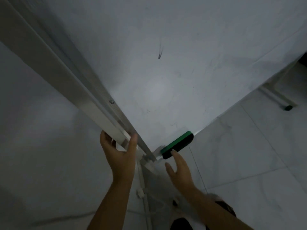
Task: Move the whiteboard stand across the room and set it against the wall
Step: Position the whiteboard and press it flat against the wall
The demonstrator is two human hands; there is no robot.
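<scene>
The whiteboard (174, 67) fills the upper middle of the head view, seen steeply from above, with a dark pen mark on its face. Its metal side frame (86, 90) runs from the top left down to the lower corner. My left hand (119, 153) wraps around that frame post near the bottom corner, thumb on one side and fingers on the other. My right hand (179, 170) is open, fingers spread, with a fingertip touching a green and black eraser (178, 145) that sits on the board's bottom edge. The stand's white leg (146, 201) drops to the floor between my arms.
Pale floor tiles (249, 146) spread to the right and below. The stand's far foot with a dark cap (288, 107) rests on the floor at the right. A plain white wall or floor surface (33, 130) lies to the left. The room is dim.
</scene>
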